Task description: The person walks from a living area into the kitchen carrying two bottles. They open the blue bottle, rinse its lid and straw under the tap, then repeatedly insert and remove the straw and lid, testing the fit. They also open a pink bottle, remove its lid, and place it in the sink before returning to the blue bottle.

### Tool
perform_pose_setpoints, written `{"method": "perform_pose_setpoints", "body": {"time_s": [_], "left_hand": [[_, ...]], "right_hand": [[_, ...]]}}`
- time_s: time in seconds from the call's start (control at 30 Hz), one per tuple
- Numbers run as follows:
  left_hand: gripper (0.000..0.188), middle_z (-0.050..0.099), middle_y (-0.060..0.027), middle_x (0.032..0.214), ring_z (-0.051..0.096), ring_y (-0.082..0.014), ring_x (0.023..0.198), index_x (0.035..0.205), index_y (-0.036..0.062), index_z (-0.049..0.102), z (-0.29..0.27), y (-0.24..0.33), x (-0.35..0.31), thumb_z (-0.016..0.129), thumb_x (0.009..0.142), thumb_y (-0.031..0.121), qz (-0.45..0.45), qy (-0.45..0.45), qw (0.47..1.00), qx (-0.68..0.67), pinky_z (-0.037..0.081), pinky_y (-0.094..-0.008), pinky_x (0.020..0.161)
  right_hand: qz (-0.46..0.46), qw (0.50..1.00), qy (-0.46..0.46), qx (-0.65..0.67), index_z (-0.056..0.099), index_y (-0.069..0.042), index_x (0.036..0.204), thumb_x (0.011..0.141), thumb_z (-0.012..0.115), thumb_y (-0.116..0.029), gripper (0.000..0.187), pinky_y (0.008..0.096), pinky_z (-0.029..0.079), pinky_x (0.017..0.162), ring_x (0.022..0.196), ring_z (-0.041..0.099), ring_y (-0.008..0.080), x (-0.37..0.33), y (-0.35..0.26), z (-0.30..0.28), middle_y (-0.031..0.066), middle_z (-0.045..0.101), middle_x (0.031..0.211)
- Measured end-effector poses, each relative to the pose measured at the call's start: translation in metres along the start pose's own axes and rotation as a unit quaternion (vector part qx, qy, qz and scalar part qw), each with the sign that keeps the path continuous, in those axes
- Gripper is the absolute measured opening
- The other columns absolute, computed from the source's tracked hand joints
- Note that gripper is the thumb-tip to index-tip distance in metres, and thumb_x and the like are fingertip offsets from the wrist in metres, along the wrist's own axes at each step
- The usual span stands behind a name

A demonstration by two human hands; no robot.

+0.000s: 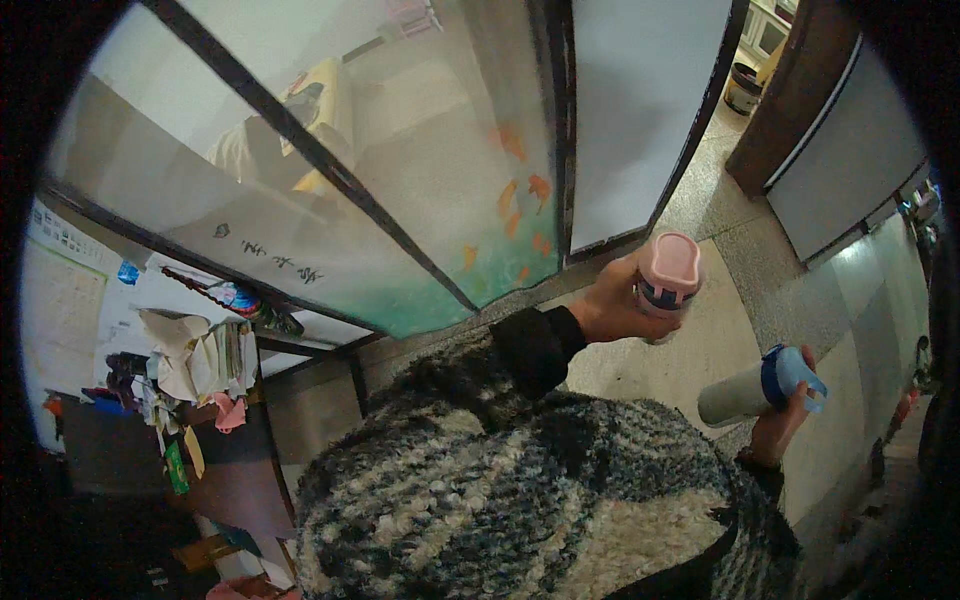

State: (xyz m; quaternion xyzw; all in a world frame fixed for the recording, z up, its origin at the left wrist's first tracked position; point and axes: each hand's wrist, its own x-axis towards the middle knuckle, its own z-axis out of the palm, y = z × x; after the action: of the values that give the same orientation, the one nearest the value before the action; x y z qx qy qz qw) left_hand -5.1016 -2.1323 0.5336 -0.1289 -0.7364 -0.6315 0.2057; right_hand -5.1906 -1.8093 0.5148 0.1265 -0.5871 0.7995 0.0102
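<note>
Head view: speckled stone floor (720, 250), glass doors (440, 180)

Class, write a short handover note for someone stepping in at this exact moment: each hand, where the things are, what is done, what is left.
Left hand: raised, gripping a pink-capped bottle with a dark band.
Right hand: lower, gripping a white cylindrical bottle with a blue lid, tilted sideways.
Both bottles are held above the speckled floor, apart from each other.
Done: both picked up, lids on.
Left: nothing set down or opened yet.
</note>
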Motion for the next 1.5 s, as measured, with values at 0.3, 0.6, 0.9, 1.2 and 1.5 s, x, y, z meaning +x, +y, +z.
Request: {"method": "perform_pose_setpoints", "body": {"time_s": [0.3, 0.6, 0.9, 1.2, 1.5], "left_hand": [[0.069, 0.059, -0.0088, 0.126, 0.053, -0.0153, 0.118, 0.131, 0.0024, 0.051, 0.089, -0.057, 0.151, 0.087, 0.074, 0.018, -0.063, 0.029, 0.992, 0.107, 0.047, -0.0349, 0.101], [0.055, 0.065, -0.0073, 0.112, 0.061, -0.016, 0.106, 0.119, 0.0051, 0.06, 0.167, -0.118, 0.325, 0.088, 0.073, 0.019, 0.012, 0.099, 0.989, 0.112, 0.05, -0.0335, 0.093], [0.063, 0.065, -0.0089, 0.111, 0.063, -0.0178, 0.101, 0.124, 0.0057, 0.057, 0.15, -0.227, 0.512, 0.085, 0.072, 0.022, 0.058, 0.097, 0.989, 0.099, 0.051, -0.0331, 0.089], [0.071, 0.065, -0.0124, 0.112, 0.065, -0.0206, 0.101, 0.129, 0.0052, 0.051, 0.13, -0.282, 0.694, 0.084, 0.068, 0.021, 0.087, 0.092, 0.985, 0.115, 0.053, -0.0341, 0.088], [0.057, 0.065, -0.0091, 0.113, 0.064, -0.0178, 0.104, 0.121, 0.0103, 0.058, 0.1, -0.334, 0.822, 0.083, 0.07, 0.02, -0.001, 0.229, 0.95, 0.214, 0.051, -0.0331, 0.092]], "right_hand": [[-0.025, 0.995, -0.083, 0.044, 0.043, -0.002, 0.142, 0.094, 0.06, -0.039, 0.063, 0.0435, 0.044, 0.103, 0.122, 0.053, 0.0317, 0.221, 0.011, -0.089, 0.0211, 0.05, 0.136], [0.023, 0.996, -0.088, -0.001, 0.044, -0.002, 0.14, 0.092, 0.06, -0.038, 0.063, 0.043, 0.041, 0.104, 0.125, 0.049, 0.0308, 0.42, 0.051, -0.131, 0.0166, 0.048, 0.138], [0.059, 0.987, -0.151, -0.002, 0.045, -0.004, 0.141, 0.096, 0.055, -0.042, 0.059, 0.0432, 0.045, 0.1, 0.12, 0.052, 0.0294, 0.618, 0.101, -0.1, 0.0162, 0.049, 0.135], [0.032, 0.987, -0.158, -0.024, 0.048, -0.004, 0.139, 0.097, 0.053, -0.043, 0.057, 0.0434, 0.045, 0.098, 0.12, 0.053, 0.0303, 0.805, 0.155, -0.089, 0.0163, 0.049, 0.136], [0.028, 0.952, -0.298, 0.056, 0.048, -0.006, 0.14, 0.097, 0.056, -0.044, 0.058, 0.04, 0.045, 0.1, 0.117, 0.055, 0.0256, 0.964, 0.161, -0.031, 0.0154, 0.052, 0.131]]}}
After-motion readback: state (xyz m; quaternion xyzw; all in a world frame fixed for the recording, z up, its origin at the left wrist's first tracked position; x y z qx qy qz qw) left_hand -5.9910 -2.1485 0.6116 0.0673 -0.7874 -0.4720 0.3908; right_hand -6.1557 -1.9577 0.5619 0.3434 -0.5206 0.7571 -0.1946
